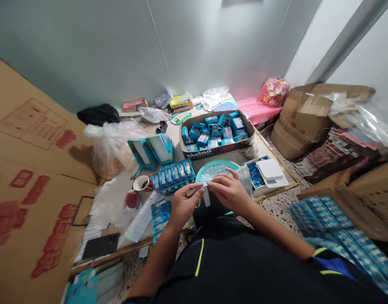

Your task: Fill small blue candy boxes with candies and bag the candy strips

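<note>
My left hand (187, 203) pinches the top of a narrow white strip (207, 196), with thumb and forefinger closed together. My right hand (231, 193) meets it from the other side, its fingertips also closed at the strip's upper end. The strip hangs down between the two hands; whether it is paper or thin plastic I cannot make out. Just behind the fingers is a turquoise basin (231, 163) holding many small whitish pieces (213, 172). Left of the basin stands a row of small blue boxes (174, 174).
A carton (217, 151) heaped with blue boxes stands behind the basin. To the right are a white scale (271, 172) and a tray of dark blue pieces (256, 174). A mug (141, 183), a plastic bag (113, 147) and a large cardboard box (32, 181) are on the left.
</note>
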### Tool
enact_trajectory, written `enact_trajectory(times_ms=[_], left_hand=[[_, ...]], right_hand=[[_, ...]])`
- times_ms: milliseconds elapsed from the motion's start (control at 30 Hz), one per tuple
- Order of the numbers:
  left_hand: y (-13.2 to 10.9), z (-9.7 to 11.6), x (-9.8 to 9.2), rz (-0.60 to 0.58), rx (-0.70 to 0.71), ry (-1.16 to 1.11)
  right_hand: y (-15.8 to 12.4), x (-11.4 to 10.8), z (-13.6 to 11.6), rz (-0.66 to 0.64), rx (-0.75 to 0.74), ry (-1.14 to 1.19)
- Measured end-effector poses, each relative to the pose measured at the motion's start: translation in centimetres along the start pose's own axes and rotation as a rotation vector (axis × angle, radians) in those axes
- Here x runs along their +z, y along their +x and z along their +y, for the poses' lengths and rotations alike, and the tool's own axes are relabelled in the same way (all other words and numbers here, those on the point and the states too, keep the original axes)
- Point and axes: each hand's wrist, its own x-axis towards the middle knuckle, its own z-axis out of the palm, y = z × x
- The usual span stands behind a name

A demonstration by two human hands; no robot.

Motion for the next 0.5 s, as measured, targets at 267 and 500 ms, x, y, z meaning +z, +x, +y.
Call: enact_trajectory(times_ms=[267, 500], left_hand=[[-0.8, -1.7, -0.4, 0.113, -0.039, -0.004], [-1.4, -2.4, -1.4, 0.226, 0.515, 0.544]], right_hand=[[-0.7, 1.8, 1.2, -0.016, -0.010, 0.192], [-0.4, 2.7, 1.1, -0.159, 0.120, 0.345]])
